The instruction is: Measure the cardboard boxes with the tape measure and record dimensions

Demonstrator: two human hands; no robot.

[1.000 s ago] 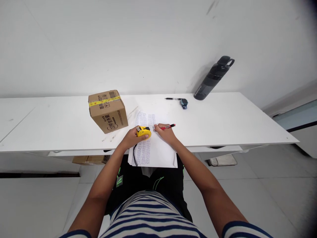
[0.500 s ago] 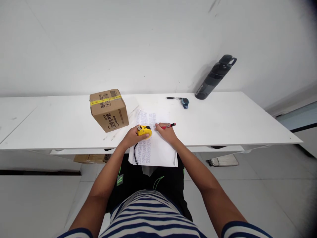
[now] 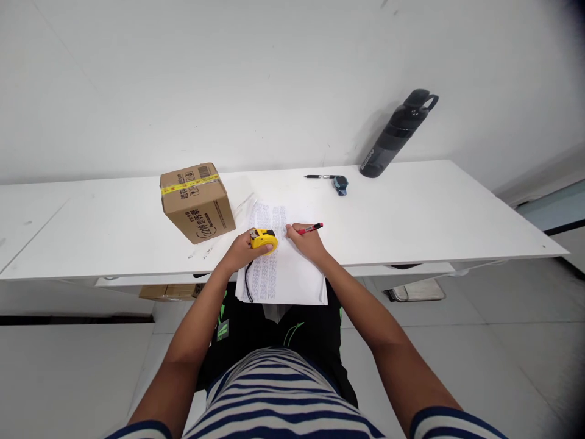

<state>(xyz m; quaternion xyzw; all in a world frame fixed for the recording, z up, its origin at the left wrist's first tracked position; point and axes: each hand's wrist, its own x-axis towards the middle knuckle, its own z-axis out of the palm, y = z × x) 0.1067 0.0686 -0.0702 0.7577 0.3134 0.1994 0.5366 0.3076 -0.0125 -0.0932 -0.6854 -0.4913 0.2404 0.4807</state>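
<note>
My left hand [image 3: 240, 251] is closed around a yellow tape measure [image 3: 264, 239], resting it on a white sheet of paper [image 3: 292, 274] covered in columns of blue writing. A black strap hangs from the tape measure over the paper's left side. My right hand [image 3: 305, 241] grips a red pen [image 3: 311, 228] with its tip on the paper, just right of the tape measure. The paper overhangs the front edge of the white table [image 3: 411, 219].
A taped cardboard box [image 3: 196, 201] stands left of the paper. A black pen [image 3: 319, 177] and a small blue device [image 3: 340, 183] lie at the back of the table. A dark water bottle [image 3: 398, 134] leans against the wall. Another box sits under the table.
Both hands stay in place on the paper with the tape measure and pen; only the camera view has shifted slightly.
</note>
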